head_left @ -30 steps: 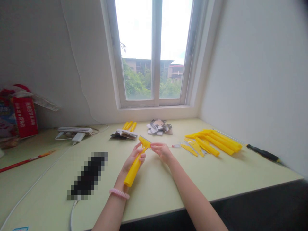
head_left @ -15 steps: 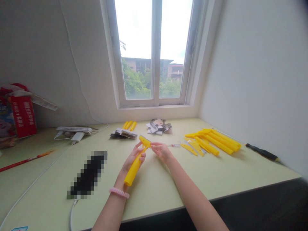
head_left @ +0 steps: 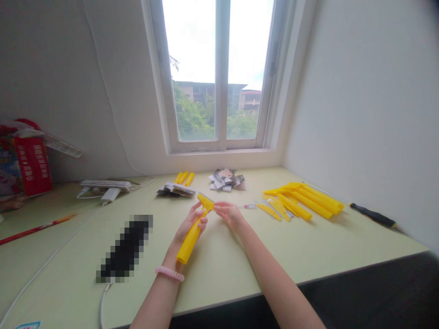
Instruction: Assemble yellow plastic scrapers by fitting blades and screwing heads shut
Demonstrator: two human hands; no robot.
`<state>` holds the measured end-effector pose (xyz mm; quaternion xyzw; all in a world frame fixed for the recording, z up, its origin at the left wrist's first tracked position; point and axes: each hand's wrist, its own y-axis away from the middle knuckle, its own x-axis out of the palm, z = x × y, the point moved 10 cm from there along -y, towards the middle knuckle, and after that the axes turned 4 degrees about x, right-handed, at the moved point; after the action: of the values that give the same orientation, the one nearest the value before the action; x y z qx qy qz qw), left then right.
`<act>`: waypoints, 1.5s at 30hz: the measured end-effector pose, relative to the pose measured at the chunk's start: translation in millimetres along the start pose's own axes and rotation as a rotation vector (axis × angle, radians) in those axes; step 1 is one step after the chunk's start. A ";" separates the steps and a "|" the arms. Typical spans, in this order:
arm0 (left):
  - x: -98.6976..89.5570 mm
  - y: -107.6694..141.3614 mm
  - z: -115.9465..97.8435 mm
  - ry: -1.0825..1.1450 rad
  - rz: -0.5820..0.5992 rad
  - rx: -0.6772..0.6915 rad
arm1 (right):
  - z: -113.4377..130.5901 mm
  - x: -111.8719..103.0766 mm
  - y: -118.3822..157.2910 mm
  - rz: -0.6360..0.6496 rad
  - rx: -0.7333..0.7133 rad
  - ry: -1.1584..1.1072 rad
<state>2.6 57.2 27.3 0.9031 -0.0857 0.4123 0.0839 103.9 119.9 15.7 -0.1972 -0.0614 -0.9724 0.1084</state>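
Observation:
My left hand (head_left: 188, 227) is wrapped around a yellow scraper (head_left: 190, 241) just below its head, with the ribbed handle slanting down toward my wrist. The scraper's wide head points up and away, a thin grey edge along its top. At the right side of that head, my right hand (head_left: 230, 214) has its fingertips pinched together; what lies between them is too small to make out. A small screwdriver (head_left: 249, 206) with a clear and red handle lies on the table just beyond my right hand.
Yellow handles (head_left: 310, 201) and flat yellow blade pieces (head_left: 269, 211) lie to the right, beside a long black-handled tool (head_left: 373, 216). Farther back are packaged scrapers (head_left: 176, 189) and a heap of cards (head_left: 226, 180). A power strip (head_left: 106, 185) and a pixelated dark object (head_left: 125, 249) with a cable are left.
Almost nothing differs. My right fingertips have shifted very slightly at the right side of the scraper's head, while my left hand keeps its hold.

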 end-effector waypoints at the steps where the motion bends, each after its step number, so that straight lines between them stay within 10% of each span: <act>1: -0.8 -0.1 -0.4 -0.004 -0.004 0.005 | 0.3 1.4 -0.1 0.012 0.002 0.023; 6: -3.7 -1.3 -1.3 0.013 -0.015 0.010 | 26.0 -27.2 -4.1 -0.164 -0.172 0.312; 10: -6.4 -2.8 -0.5 0.032 -0.024 0.007 | 75.1 -69.0 13.4 -0.522 -0.498 1.007; 18: -7.0 -4.5 0.7 0.036 -0.020 -0.001 | 82.9 -125.7 24.5 -0.671 -0.383 1.463; 31: -12.7 -6.6 -3.3 -0.038 -0.069 0.037 | 111.7 -82.8 55.9 -0.395 -0.702 0.631; 45: -14.5 -6.4 -3.0 -0.067 -0.066 0.040 | 94.8 -30.7 60.6 -0.200 -0.755 0.761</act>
<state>-7.5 65.4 17.6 0.9203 -0.0504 0.3804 0.0764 180.8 82.2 94.9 0.1502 0.3171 -0.9352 -0.0484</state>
